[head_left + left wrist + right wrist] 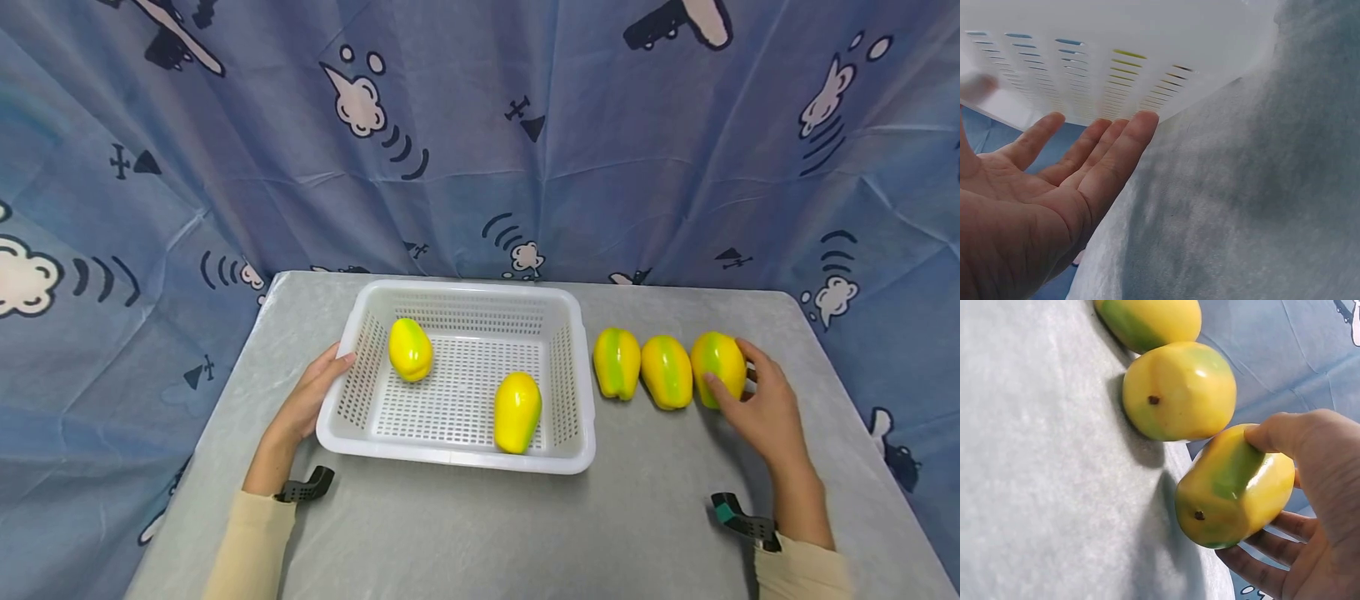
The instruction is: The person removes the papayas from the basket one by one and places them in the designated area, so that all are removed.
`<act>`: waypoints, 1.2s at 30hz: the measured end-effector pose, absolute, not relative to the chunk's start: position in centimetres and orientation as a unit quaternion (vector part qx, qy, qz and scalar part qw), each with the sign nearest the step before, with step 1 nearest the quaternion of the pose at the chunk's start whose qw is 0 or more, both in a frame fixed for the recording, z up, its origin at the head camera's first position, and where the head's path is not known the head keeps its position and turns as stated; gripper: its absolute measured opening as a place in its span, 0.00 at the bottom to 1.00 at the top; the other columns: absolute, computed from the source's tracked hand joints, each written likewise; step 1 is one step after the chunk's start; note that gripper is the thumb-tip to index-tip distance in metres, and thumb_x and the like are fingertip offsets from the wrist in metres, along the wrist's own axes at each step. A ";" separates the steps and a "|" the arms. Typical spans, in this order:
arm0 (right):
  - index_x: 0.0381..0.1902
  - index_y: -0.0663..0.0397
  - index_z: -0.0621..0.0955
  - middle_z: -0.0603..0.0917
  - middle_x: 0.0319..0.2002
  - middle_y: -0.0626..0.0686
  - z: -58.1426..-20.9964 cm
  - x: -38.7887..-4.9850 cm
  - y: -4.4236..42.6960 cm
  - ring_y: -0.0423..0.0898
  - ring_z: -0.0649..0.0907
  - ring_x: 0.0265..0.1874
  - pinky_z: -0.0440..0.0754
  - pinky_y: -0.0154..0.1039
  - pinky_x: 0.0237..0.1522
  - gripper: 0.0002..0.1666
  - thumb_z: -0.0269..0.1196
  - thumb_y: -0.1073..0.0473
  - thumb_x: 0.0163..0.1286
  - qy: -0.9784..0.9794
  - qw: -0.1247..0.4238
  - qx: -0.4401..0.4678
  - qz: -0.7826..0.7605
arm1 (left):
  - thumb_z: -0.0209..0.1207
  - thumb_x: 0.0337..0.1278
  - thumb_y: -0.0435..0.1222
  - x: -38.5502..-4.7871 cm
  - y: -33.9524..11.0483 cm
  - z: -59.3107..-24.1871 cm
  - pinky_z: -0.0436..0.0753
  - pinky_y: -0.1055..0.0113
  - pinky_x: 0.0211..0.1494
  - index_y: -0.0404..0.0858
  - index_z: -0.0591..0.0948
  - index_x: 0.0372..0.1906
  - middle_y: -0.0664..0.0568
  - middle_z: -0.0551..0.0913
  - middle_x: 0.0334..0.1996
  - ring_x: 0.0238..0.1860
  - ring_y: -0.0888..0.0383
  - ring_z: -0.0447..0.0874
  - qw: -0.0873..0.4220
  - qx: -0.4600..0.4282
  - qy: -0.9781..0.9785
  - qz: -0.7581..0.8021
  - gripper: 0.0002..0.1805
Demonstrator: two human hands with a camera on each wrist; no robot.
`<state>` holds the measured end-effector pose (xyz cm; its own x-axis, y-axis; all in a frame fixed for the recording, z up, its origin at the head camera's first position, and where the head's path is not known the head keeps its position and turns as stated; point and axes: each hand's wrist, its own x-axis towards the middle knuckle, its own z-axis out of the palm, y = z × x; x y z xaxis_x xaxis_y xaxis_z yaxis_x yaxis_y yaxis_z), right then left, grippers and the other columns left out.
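A white perforated basket (457,462) holds two yellow-green mangoes, one at the back left (410,350) and one at the front right (517,412). At the basket's left side is my left hand (309,400), its thumb over the rim and its fingertips against the outer wall (1104,87) in the left wrist view. My right hand (768,412) grips the rightmost mango (717,367) of a row of three, thumb on one side and fingers on the other. In the right wrist view the gripped mango (1235,487) is beside the middle one (1179,392).
The other two mangoes of the row, the left one (617,363) and the middle one (667,372), lie between the basket and my right hand. A grey-covered table (480,533) is under everything, with a blue patterned curtain (465,167) behind it.
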<state>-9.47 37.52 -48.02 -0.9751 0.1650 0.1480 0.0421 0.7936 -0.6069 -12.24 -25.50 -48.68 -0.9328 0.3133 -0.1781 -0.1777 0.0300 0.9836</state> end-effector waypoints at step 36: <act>0.84 0.67 0.53 0.68 0.69 0.83 -49.0 -9.9 37.3 0.77 0.71 0.62 0.71 0.77 0.59 0.48 0.60 0.49 0.81 -0.952 0.057 -0.065 0.295 | 0.44 0.86 0.51 -12.3 -25.6 -49.0 0.89 0.45 0.57 0.45 0.46 0.88 0.27 0.63 0.78 0.67 0.36 0.78 0.179 0.040 0.697 0.693 0.38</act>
<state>-9.93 37.31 -48.99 -0.9851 0.1567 0.0705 0.0893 0.8177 -0.5687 -12.34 -25.61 -49.04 -0.9325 0.3046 -0.1940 -0.1925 0.0354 0.9807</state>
